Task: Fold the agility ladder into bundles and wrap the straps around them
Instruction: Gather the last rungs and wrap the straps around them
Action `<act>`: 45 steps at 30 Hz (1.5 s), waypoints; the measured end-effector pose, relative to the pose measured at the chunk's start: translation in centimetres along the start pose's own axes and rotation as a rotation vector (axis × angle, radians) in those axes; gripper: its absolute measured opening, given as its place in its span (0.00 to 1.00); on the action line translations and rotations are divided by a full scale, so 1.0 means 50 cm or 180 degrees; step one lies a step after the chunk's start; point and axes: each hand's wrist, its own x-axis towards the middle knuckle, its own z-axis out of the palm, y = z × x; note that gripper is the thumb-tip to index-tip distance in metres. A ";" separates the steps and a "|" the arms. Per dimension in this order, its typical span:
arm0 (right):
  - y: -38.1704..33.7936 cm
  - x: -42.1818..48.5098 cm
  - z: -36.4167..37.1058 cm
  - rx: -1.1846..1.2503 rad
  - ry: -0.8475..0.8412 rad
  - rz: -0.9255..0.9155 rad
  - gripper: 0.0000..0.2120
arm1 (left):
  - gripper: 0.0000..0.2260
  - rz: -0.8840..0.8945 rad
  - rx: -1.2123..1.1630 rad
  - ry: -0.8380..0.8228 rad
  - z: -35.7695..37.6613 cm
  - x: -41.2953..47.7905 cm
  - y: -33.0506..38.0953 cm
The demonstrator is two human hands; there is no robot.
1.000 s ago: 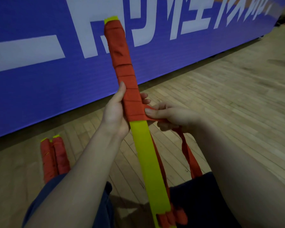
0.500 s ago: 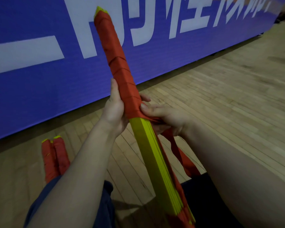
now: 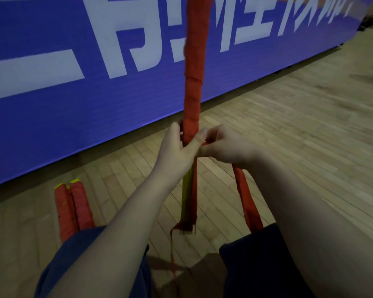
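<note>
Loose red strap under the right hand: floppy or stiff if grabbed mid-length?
Likely floppy: the strap hangs in a slack curve from the right hand to the lap. Probably light, since it looks thin and flat. It may conform rather than slip, as the turns on the bundle hug it closely.

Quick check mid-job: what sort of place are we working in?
Probably an indoor sports hall: strip-wood floor, a long blue banner with big white lettering, and two wrapped ladder bundles lying there.
</note>
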 end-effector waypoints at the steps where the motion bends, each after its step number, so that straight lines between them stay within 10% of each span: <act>1: -0.003 -0.001 0.004 -0.0216 0.0125 -0.0061 0.05 | 0.05 0.0080 0.0049 0.0151 0.001 -0.001 -0.001; 16: -0.018 -0.012 0.011 -0.1532 0.0315 -0.0216 0.15 | 0.09 -0.0025 -0.1061 0.0335 -0.024 0.023 0.005; 45: -0.010 -0.010 -0.001 0.0666 -0.0625 -0.0438 0.15 | 0.27 -0.1209 -0.3178 -0.0226 -0.037 0.033 0.011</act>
